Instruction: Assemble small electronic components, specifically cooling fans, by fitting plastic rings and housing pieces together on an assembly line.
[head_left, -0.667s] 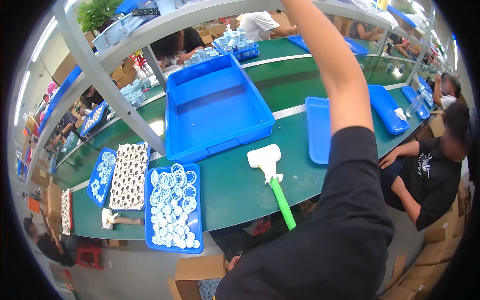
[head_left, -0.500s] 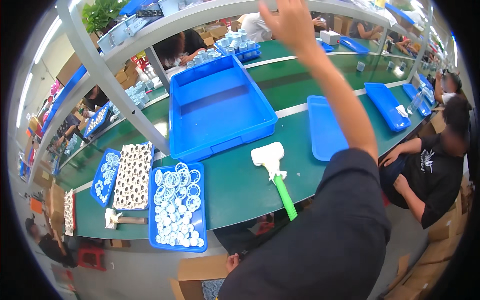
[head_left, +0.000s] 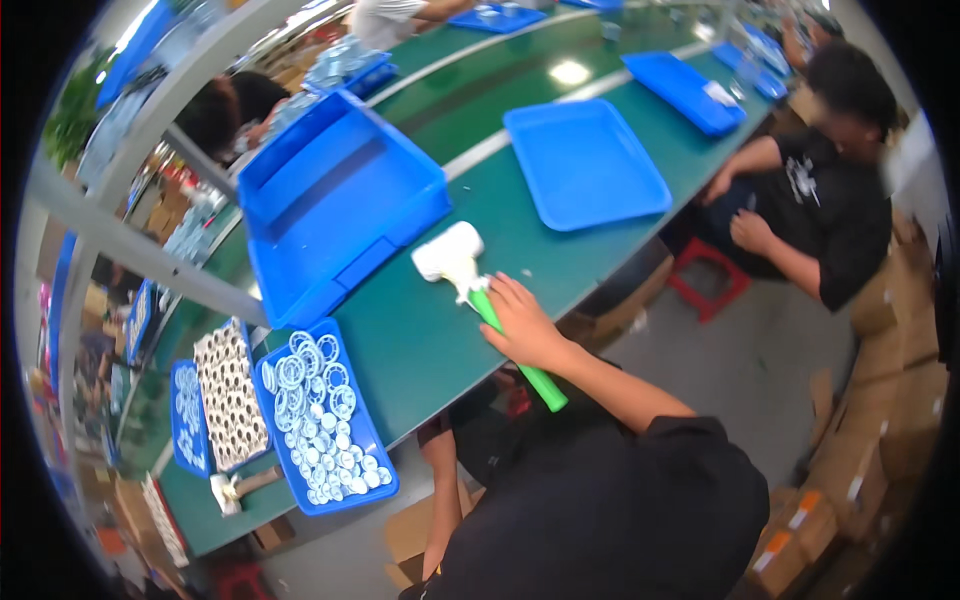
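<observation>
A mallet (head_left: 540,385) with a green handle and a head wrapped in white lies on the green bench, its handle reaching past the front edge. My right hand (head_left: 527,325) is closed round the upper handle, thumb on the near side and fingers over the top. My left forearm runs low beside the bench edge; its fingers cannot be made out. Left of the mallet, a blue tray (head_left: 375,455) holds pale blue rings (head_left: 290,372) and small round caps (head_left: 330,455). Beyond the mallet stands a large, deep blue bin (head_left: 320,215) with nothing in it.
A second mallet (head_left: 228,492) lies left of the parts tray, near a cream holed tray (head_left: 232,390). An empty blue tray (head_left: 590,165) sits to the right. A grey metal frame (head_left: 150,250) rises at left. At right, a person (head_left: 800,190) sits beside a red stool (head_left: 708,280).
My right hand has come down from its raised reach over the bench onto the mallet's handle. The view has turned, so the bench now slants more. The mallet's head stays beside the bin.
</observation>
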